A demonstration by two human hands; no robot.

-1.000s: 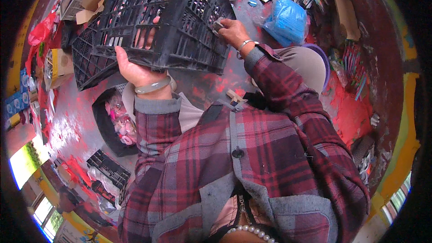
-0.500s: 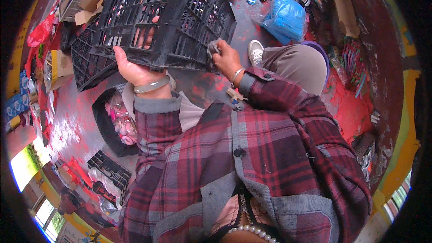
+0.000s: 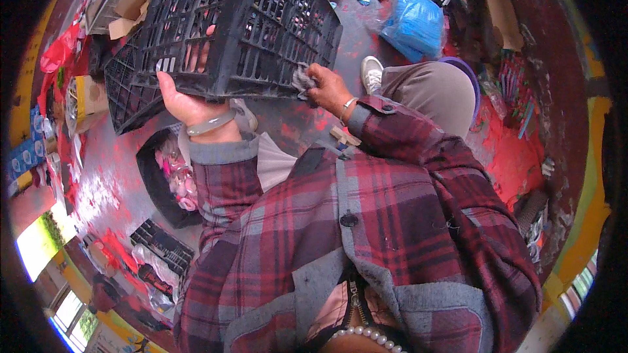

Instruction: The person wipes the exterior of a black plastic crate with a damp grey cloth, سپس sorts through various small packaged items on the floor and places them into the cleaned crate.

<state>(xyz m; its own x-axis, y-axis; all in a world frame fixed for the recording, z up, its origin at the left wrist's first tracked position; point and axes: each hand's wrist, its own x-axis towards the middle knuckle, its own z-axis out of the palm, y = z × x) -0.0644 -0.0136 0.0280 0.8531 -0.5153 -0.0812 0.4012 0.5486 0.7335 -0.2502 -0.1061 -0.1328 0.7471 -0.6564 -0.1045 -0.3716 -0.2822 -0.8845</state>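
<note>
Crate: black plastic lattice crate [image 3: 229, 26], upper left of the frame, held up off the floor and tilted, its base toward me.
Left hand: my left hand [image 3: 186, 95] is clamped on the crate's lower left edge, fingers hooked through the openings to the inside, thumb outside; a pale bangle [image 3: 210, 123] sits on that wrist.
Right hand: my right hand [image 3: 327, 88] is closed round a small grey rag [image 3: 302, 80], pressing it against the crate's lower right edge, just right of centre in the frame.
Handling, my judgement: stiff, moulded, light for its bulk; it looks empty from here. The open grid gives plenty of finger holds, so the rim bars and corners are the sure places to grip. The ribs may bite into fingers, and one hand alone carries it while the other presses, so it could swing.
Floor: red-stained concrete floor [image 3: 307, 131] below me, littered.
Nearby: blue plastic bag [image 3: 413, 26] at upper right; black bag of pink bits [image 3: 171, 176] at left centre; flat black tray [image 3: 163, 247] at lower left.
Me: plaid shirt [image 3: 366, 235], knee bent at right.
</note>
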